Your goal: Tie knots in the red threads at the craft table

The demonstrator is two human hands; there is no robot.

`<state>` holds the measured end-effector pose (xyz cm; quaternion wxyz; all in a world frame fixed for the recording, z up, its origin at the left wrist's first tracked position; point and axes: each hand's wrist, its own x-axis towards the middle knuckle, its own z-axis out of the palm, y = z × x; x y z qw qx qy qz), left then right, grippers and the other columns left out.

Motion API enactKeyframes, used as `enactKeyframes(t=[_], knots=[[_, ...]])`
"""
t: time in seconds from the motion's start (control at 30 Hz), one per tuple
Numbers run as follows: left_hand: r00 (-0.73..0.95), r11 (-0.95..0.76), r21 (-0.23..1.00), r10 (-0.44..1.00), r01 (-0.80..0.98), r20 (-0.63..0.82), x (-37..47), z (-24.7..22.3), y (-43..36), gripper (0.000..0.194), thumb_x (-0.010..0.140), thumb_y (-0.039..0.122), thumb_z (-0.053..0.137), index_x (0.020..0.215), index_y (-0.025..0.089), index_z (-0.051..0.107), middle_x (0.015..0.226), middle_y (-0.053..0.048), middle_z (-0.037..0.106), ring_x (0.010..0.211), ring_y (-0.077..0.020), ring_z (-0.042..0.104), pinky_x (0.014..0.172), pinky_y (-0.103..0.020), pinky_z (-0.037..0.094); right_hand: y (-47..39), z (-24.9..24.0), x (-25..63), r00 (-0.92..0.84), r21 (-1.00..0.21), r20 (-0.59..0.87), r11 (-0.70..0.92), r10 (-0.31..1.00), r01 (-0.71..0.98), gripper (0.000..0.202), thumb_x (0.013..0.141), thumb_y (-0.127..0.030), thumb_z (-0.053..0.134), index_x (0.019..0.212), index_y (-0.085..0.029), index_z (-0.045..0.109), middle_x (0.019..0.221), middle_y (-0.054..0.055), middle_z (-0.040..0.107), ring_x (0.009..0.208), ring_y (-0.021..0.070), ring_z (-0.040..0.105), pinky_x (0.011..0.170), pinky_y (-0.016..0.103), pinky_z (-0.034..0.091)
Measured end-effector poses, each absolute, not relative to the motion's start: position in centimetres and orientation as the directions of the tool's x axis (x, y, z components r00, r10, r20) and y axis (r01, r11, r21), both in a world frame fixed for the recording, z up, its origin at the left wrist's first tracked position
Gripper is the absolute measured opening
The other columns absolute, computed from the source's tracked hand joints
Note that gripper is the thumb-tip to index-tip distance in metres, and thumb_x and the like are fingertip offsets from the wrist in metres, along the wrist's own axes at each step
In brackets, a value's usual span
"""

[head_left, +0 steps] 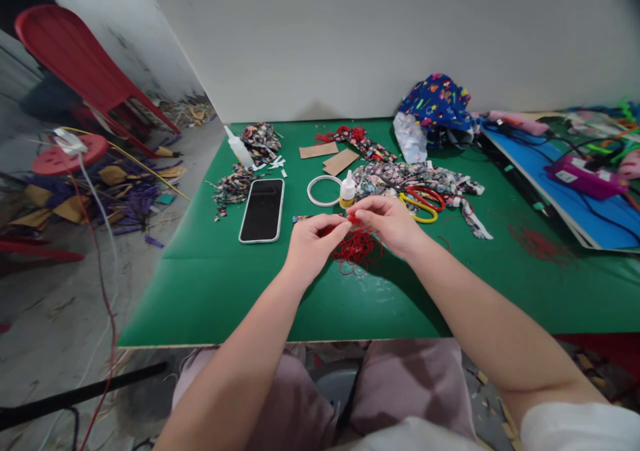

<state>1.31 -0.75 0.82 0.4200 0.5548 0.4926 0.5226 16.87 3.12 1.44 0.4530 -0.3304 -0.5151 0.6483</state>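
Observation:
Both hands meet above the middle of the green table. My left hand is closed in a pinch, its fingertips near the red cord. My right hand pinches a small bunch of red cord between thumb and forefinger. Beneath the hands lies a loose tangle of red cord. Just behind them a small glue bottle with a yellow-brown band stands upright, beside a white ring. Scissors with red and yellow handles rest on patterned fabric right of my right hand.
A phone lies left of the hands on the green table. Behind are a white bottle, brown card pieces and a blue patterned cloth. A blue board with a purple device sits right.

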Motion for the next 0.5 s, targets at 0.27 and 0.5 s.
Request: enactKeyframes(t=[0.27, 0.5], knots=[[-0.041, -0.146, 0.983, 0.988, 0.108, 0.151, 1.49, 0.80, -0.75, 0.013, 0.069, 0.029, 0.068, 0.073, 0.017, 0.072, 0.074, -0.003, 0.071, 0.068, -0.0149, 0.064, 0.067, -0.027, 0.049, 3.16, 1.30, 16.68, -0.334, -0.975, 0.053, -0.024, 0.941, -0.222, 0.011, 0.066, -0.030, 0.072, 0.070, -0.020, 0.069, 0.069, -0.001, 0.068, 0.062, 0.0091, 0.060, 0.067, 0.027, 0.050], [-0.024, -0.144, 0.986, 0.989, 0.087, 0.146, 1.51, 0.81, -0.75, 0.011, 0.070, 0.027, 0.068, 0.074, 0.018, 0.072, 0.076, -0.002, 0.072, 0.070, -0.0143, 0.064, 0.069, -0.027, 0.050, 3.14, 1.43, 16.82, -0.347, -0.984, 0.057, -0.006, 0.936, -0.178, 0.012, 0.066, -0.030, 0.072, 0.073, -0.020, 0.071, 0.071, 0.000, 0.069, 0.064, 0.0099, 0.061, 0.069, 0.028, 0.050]])
